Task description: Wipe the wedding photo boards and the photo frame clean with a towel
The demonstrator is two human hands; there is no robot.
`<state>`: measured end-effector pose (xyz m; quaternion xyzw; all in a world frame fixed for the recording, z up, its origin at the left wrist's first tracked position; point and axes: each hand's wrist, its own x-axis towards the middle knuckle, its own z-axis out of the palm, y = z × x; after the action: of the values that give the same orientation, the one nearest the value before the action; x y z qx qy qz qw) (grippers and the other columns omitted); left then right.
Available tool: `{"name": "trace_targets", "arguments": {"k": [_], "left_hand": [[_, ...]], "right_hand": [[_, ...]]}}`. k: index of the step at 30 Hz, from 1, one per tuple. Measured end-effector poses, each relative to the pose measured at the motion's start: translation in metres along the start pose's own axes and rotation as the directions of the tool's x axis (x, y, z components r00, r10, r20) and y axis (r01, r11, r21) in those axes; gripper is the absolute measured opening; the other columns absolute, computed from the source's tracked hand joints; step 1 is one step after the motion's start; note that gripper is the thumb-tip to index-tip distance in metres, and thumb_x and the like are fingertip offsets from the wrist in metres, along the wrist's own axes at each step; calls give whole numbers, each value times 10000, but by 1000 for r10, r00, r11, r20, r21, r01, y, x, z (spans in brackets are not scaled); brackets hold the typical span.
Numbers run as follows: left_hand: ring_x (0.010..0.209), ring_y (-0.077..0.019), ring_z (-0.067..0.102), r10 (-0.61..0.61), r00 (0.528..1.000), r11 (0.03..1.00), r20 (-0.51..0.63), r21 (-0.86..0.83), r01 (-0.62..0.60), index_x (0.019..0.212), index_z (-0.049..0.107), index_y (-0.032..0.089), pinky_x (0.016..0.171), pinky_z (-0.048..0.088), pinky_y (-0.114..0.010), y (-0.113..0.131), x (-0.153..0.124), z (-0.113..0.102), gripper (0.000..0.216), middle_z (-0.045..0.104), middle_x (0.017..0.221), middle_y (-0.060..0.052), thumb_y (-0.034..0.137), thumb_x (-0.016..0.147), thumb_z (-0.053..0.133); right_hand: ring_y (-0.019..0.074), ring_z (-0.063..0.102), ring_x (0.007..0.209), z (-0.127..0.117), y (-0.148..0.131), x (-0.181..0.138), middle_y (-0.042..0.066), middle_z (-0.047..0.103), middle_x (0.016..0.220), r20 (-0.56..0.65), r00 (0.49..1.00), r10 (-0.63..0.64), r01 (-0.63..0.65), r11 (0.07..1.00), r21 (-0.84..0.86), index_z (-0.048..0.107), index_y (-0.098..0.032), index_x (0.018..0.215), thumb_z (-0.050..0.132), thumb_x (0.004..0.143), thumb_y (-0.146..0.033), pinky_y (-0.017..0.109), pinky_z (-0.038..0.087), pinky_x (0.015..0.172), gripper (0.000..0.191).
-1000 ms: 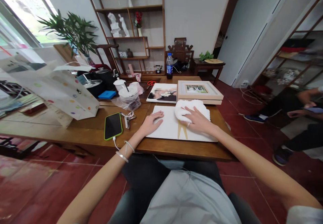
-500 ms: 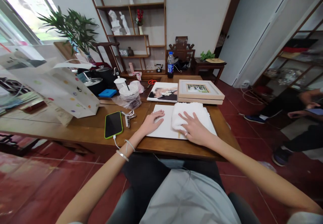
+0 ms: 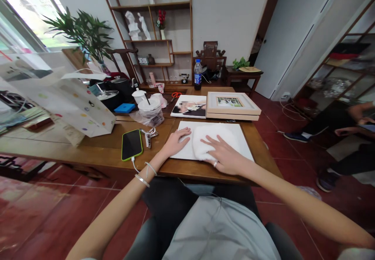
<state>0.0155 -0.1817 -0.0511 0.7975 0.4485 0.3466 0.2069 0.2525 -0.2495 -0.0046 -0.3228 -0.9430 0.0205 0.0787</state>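
Observation:
A white board (image 3: 238,133) lies flat on the wooden table in front of me. My left hand (image 3: 176,142) rests on its left edge, fingers stretched out and holding nothing. On the board lies a folded white cloth (image 3: 200,133). My right hand (image 3: 221,154) presses flat on this cloth with spread fingers, covering part of it; a ring shows on one finger.
Behind the board are a photo print (image 3: 190,107) and a wooden picture frame (image 3: 234,104). A charging phone (image 3: 132,145) lies at the left near a silver clip-like object (image 3: 150,136). Farther back stand a bagged cup (image 3: 149,111), a bottle (image 3: 198,75) and a paper bag (image 3: 84,105).
My right hand has slid the cloth toward me and slightly left across the board. My left hand has stayed in place.

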Motion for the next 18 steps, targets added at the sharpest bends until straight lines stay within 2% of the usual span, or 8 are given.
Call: {"name": "trace_targets", "arguments": {"k": [4, 7, 12, 18], "left_hand": [[1216, -216, 468, 0, 1000, 1000, -6, -2, 0, 1075, 627, 185, 1081, 266, -417, -1, 0, 0, 324, 568, 1243, -87, 317, 801, 515], [1210, -224, 474, 11, 1000, 1000, -9, -2, -11, 1063, 634, 180, 1073, 280, -414, -1, 0, 0, 320, 580, 1228, -90, 318, 800, 514], [1209, -218, 476, 52, 999, 998, -3, 24, -52, 1081, 628, 217, 1056, 308, -393, -2, 1, -1, 315, 592, 1218, -49, 294, 803, 502], [1215, -224, 468, 44, 999, 999, 8, 4, -44, 1065, 633, 190, 1059, 300, -406, -4, 1, -1, 326, 580, 1231, -73, 245, 764, 521]], "right_hand": [[278, 206, 1332, 3, 32, 30, 112, 383, 1394, -39, 996, 85, -83, 995, 49, 556, -200, 1182, 330, 918, -353, 548, 167, 1040, 380], [285, 231, 1320, 8, 38, 54, 110, 427, 1364, -62, 980, 191, -189, 981, 49, 500, -198, 1247, 281, 928, -387, 554, 172, 1029, 430], [336, 193, 1315, 19, 20, 75, 131, 350, 1409, -69, 940, 335, -340, 937, -83, 511, -176, 1239, 345, 897, -324, 609, 92, 1006, 408], [368, 256, 1279, 20, -8, 62, 157, 364, 1394, -67, 960, 273, -281, 945, -168, 593, -158, 1135, 440, 843, -282, 618, 145, 991, 352]]}}
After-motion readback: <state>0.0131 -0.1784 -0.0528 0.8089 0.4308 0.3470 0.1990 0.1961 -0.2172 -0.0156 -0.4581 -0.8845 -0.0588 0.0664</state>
